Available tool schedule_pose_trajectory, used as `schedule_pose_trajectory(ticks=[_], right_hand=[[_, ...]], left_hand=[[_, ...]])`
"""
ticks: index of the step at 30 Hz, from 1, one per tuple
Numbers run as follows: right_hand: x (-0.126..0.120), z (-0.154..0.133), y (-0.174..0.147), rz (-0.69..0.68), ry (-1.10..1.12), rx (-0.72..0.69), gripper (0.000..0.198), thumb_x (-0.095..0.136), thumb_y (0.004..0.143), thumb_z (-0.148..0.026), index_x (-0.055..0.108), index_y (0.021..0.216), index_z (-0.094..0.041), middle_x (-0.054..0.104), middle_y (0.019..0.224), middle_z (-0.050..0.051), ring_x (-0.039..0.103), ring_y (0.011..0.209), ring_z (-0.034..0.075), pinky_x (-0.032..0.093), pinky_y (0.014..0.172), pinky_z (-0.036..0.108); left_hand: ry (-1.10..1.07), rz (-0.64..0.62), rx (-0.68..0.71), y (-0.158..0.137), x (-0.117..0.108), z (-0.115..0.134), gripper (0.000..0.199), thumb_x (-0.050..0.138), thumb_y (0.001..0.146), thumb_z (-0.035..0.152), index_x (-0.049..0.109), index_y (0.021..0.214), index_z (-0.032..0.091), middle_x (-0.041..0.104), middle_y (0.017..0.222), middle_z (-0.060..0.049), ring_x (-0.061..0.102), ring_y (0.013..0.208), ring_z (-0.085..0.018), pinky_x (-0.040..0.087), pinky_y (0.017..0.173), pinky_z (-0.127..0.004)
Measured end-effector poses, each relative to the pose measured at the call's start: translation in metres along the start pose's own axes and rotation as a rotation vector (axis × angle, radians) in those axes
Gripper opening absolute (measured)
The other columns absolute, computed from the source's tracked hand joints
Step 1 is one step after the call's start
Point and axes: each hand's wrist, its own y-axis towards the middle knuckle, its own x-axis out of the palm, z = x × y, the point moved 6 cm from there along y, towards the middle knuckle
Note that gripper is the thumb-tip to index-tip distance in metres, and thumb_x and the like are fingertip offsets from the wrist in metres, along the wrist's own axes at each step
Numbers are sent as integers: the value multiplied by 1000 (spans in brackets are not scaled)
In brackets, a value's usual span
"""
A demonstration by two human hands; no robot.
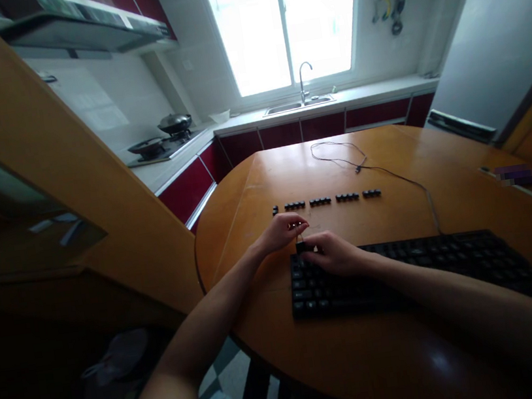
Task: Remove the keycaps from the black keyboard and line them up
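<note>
My right hand (335, 252) is closed around the black handle of a small wire keycap puller (301, 246), over the left end of a black keyboard (423, 263). The puller's thin wires point away from me, toward my left hand (281, 232). That left hand is closed, its thumb and fingertips pinched together at the wire ends; what sits between them is too small to make out. Beyond both hands, black keycaps (320, 202) lie in a line of short groups on the table. My right forearm crosses above the keyboard and hides part of its keys.
The round wooden table (263, 319) carries the keyboard's cable (401, 175), coiled toward the far edge. At the right lie a thin pale stick (524, 188) and a purple object (522, 174). Beyond are a sink (283, 108), a stove (169, 145) and a fridge (475, 31).
</note>
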Motion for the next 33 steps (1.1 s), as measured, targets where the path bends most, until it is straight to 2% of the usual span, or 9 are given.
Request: schedule_pose_trajectory(ticks=[8, 21, 25, 29, 33], right_hand=[[-1, 3, 1, 31, 3, 9, 22, 62, 87, -20, 57, 65, -19, 56, 61, -3, 48, 59, 13, 34, 59, 26], [-1, 5, 2, 62, -2, 45, 16, 66, 83, -16, 62, 67, -17, 67, 74, 2, 60, 72, 16, 43, 68, 28], [-5, 9, 5, 79, 110, 81, 14, 61, 83, -14, 67, 71, -16, 69, 72, 2, 62, 68, 16, 44, 64, 26], [-17, 20, 9, 184, 295, 137, 15, 56, 85, -17, 70, 79, -14, 71, 70, 4, 66, 65, 17, 49, 63, 27], [-30, 27, 10, 368, 385, 128, 13, 59, 86, -23, 69, 84, -14, 72, 74, 6, 68, 70, 19, 53, 67, 30]], left_hand=[[-7, -53, -96, -1, 8, -7, 24, 66, 89, 37, 77, 93, 16, 73, 85, -6, 60, 74, -15, 48, 69, -24], [-103, -43, 14, 0, 14, -3, 28, 65, 88, 38, 75, 87, 11, 70, 75, -5, 60, 68, -14, 46, 62, -23], [-78, -59, 4, 0, 14, -2, 23, 65, 87, 33, 75, 86, 12, 68, 72, -2, 57, 66, -12, 43, 60, -22], [-76, -71, 24, 1, 14, 0, 22, 64, 87, 29, 73, 78, 12, 64, 66, 0, 52, 62, -10, 38, 57, -21], [-146, -38, 5, 2, 12, -1, 27, 63, 91, 36, 74, 89, 11, 69, 73, -3, 55, 62, -11, 39, 57, -21]])
